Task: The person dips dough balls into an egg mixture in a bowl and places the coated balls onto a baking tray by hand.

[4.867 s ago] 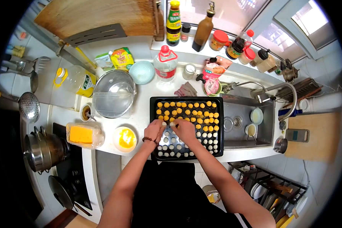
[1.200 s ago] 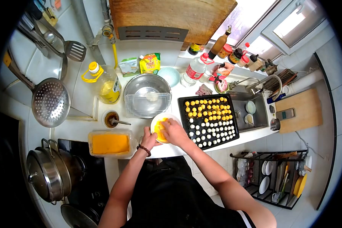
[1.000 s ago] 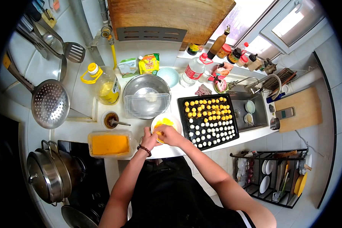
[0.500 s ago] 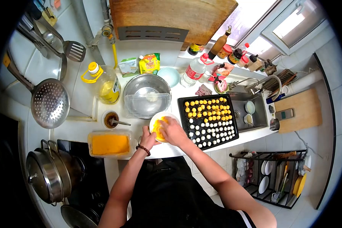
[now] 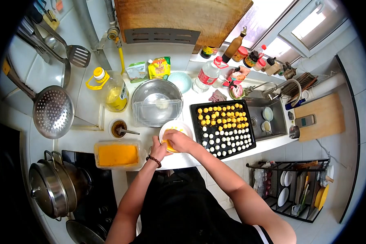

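A white bowl (image 5: 187, 127) with yellow-orange stuff in it stands near the counter's front edge. My left hand (image 5: 158, 149) grips the bowl's left side. Over the bowl's inside, my right hand (image 5: 179, 141) is bent with its fingers down at the yellow stuff; whether they hold any of it is hidden. Just right of the bowl lies a black tray (image 5: 194, 122) with rows of small balls, orange ones at the back and white ones at the front. To the left sits a clear container (image 5: 142, 153) with an orange block (image 5: 118, 155).
Behind the bowl, a clear lid (image 5: 157, 114) rests on a metal basin (image 5: 150, 87). A small cup (image 5: 118, 128) holds a spoon. The sink (image 5: 272, 106) is beyond the tray. Pots (image 5: 53, 185) stand at the left, and a large bottle (image 5: 207, 75) stands at the back.
Both hands have gone from the tray to the bowl since the oldest frame, and the view has shifted left. Over the last second my right hand has moved back and forth inside the bowl.
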A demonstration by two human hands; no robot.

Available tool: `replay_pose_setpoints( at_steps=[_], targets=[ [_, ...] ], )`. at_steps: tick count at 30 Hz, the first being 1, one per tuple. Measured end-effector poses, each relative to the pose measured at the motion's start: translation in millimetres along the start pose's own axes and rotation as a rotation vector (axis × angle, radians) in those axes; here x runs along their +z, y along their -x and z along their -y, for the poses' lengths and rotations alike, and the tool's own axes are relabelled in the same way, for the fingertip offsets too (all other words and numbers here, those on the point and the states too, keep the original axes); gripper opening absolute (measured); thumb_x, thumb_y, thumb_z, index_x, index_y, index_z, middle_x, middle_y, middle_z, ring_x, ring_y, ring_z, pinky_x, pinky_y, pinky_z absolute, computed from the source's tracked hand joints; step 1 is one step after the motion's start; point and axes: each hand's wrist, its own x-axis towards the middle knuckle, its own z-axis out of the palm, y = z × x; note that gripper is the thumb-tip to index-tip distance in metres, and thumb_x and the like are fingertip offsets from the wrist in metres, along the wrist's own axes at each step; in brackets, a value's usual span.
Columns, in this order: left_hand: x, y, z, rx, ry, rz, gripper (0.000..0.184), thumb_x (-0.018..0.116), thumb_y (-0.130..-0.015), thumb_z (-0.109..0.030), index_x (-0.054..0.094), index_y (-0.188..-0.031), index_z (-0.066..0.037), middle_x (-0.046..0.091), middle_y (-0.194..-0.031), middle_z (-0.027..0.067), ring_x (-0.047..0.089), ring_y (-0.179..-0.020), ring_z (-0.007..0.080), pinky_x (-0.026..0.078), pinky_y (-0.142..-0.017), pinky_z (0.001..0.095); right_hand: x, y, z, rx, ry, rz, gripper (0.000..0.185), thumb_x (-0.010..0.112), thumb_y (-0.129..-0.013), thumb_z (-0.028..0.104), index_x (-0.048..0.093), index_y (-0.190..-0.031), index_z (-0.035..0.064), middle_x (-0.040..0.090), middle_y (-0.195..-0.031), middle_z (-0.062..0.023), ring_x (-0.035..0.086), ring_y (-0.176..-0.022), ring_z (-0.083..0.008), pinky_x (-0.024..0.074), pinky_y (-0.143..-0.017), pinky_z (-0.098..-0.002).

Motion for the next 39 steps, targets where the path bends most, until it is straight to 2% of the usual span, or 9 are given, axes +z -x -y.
replay_pose_setpoints(
  at_steps=[3,7,13,17,23,26,32,35,39],
  targets=[
    [-2.9,3.0,-5.8,-0.03,-0.029,0.026,0.032,0.042,-0.096,-0.001,0.027,-0.125,-0.005,0.044,-0.132,0.0215,0.061,-0.116,0.0368,0.065,-0.081,0.049,-19.5,0.8,11.7,0.041,-0.12,0.255,0.039,0.058,-0.078,-0.003,0.067,-0.116,-0.003,0.066,-0.118,-0.0222,0.06,-0.115,-0.0383,0.0484,-0.102,-0.0413],
    [-5.3,2.7,-1.6,-0.016,-0.026,0.025,0.033,0.043,-0.098,-0.003,0.028,-0.127,-0.006,0.044,-0.133,0.0208,0.061,-0.117,0.0353,0.065,-0.08,0.0471,-23.4,1.1,4.2,0.004,0.032,-0.213,0.04,0.057,-0.078,-0.001,0.067,-0.117,-0.0026,0.066,-0.116,-0.0237,0.063,-0.11,-0.0397,0.0488,-0.099,-0.0444],
    [-4.7,-2.0,-1.2,0.011,-0.085,0.026,0.037,0.046,-0.096,-0.003,0.027,-0.129,-0.003,0.046,-0.132,0.0231,0.063,-0.113,0.036,0.065,-0.078,0.0461,-24.3,-2.7,16.7,-0.019,-0.019,0.251,0.036,0.055,-0.078,-0.003,0.068,-0.111,-0.0036,0.067,-0.115,-0.0227,0.064,-0.105,-0.0404,0.0494,-0.096,-0.0462],
    [-5.5,0.5,-2.2,0.045,0.032,0.001,0.039,0.049,-0.094,-0.004,0.027,-0.127,0.0,0.047,-0.129,0.0262,0.065,-0.108,0.0364,0.066,-0.076,0.0452,-42.9,18.0,36.0,0.177,0.048,-0.213,0.038,0.059,-0.08,0.002,0.068,-0.117,0.0021,0.068,-0.11,-0.0238,0.064,-0.103,-0.0404,0.0518,-0.093,-0.0454],
    [-2.6,-8.4,5.8,0.053,0.025,0.001,0.041,0.042,-0.094,0.001,0.025,-0.13,-0.004,0.045,-0.133,0.0244,0.062,-0.115,0.0372,0.065,-0.079,0.0481,-18.8,25.9,31.8,0.036,0.19,-0.064,0.039,0.071,-0.083,0.013,0.067,-0.12,0.0022,0.061,-0.127,-0.0256,0.064,-0.109,-0.0398,0.052,-0.097,-0.0444],
    [3.8,-2.5,-2.7,0.033,-0.021,-0.016,0.042,0.046,-0.095,-0.001,0.025,-0.13,-0.004,0.047,-0.131,0.0241,0.063,-0.113,0.0362,0.065,-0.078,0.0473,-8.3,22.6,25.5,0.126,0.094,0.003,0.04,0.074,-0.082,0.012,0.067,-0.121,0.0029,0.063,-0.126,-0.0226,0.061,-0.116,-0.0384,0.0499,-0.1,-0.0435],
    [0.6,-6.3,12.2,-0.017,-0.022,0.003,0.045,0.052,-0.097,-0.007,0.024,-0.132,-0.006,0.048,-0.13,0.0232,0.064,-0.112,0.0353,0.065,-0.077,0.0477,-12.8,16.5,15.7,0.206,-0.274,0.221,0.026,0.065,-0.09,0.008,0.067,-0.115,-0.0001,0.069,-0.113,-0.0159,0.067,-0.099,-0.0282,0.0508,-0.092,-0.0361],
    [0.8,-3.5,17.7,-0.015,-0.04,-0.003,0.047,0.06,-0.1,-0.022,0.027,-0.127,-0.002,0.051,-0.128,0.0263,0.068,-0.105,0.034,0.066,-0.07,0.0434,7.4,14.6,-21.0,0.289,-0.536,0.269,0.024,0.059,-0.095,0.012,0.067,-0.113,-0.0002,0.069,-0.107,-0.0115,0.064,-0.096,-0.0208,0.0486,-0.091,-0.0314],
    [1.2,-0.6,16.4,-0.065,-0.029,0.019,0.046,0.059,-0.1,-0.02,0.027,-0.129,-0.002,0.05,-0.129,0.0267,0.068,-0.106,0.0343,0.066,-0.071,0.0432,8.8,9.9,-34.0,0.331,-0.724,0.355,0.03,0.054,-0.095,0.023,0.069,-0.111,0.002,0.067,-0.107,-0.0101,0.062,-0.1,-0.0207,0.0509,-0.086,-0.0319]
  ],
)
